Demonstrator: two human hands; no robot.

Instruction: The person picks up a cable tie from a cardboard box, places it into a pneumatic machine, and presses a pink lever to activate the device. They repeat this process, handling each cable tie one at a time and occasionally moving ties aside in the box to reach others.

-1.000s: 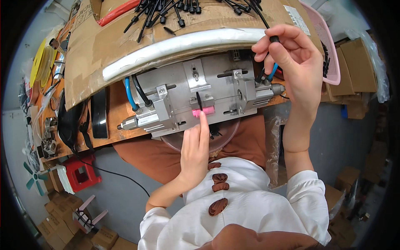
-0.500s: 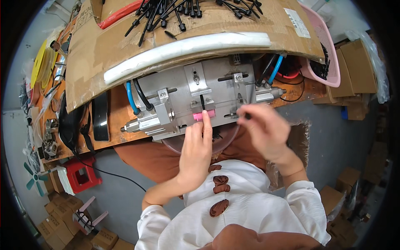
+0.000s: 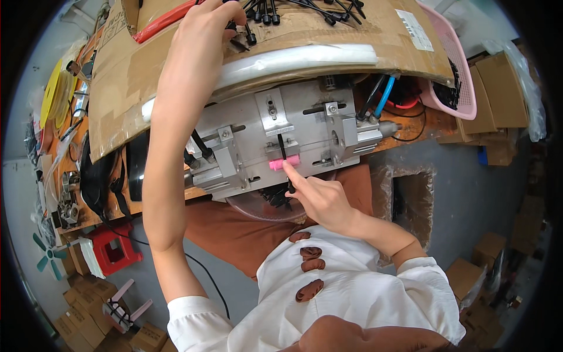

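On the metal fixture [image 3: 299, 117] a thin black plastic rod [image 3: 282, 146] lies across a pink block [image 3: 284, 162]. My right hand [image 3: 325, 202] rests its index fingertip on the pink block, at the rod's near end. Its other fingers are closed on a small black plastic piece [image 3: 290, 186]. My left hand [image 3: 202, 26] reaches far over the cardboard, fingers curled down at the pile of black stemmed plastic parts [image 3: 267, 14]. Something dark shows between those fingertips; the hand hides most of it.
A cardboard sheet [image 3: 363, 35] with a white foam strip [image 3: 299, 57] along its edge overhangs the fixture. A clear bowl [image 3: 252, 208] of black pieces sits below the fixture. At the right stands a pink basket [image 3: 466, 76]; a blue air hose [image 3: 385, 97] runs nearby.
My left hand has left the pink block and moved up to the pile of black parts. My right hand has come in from the right, and its index finger is now at the pink block.
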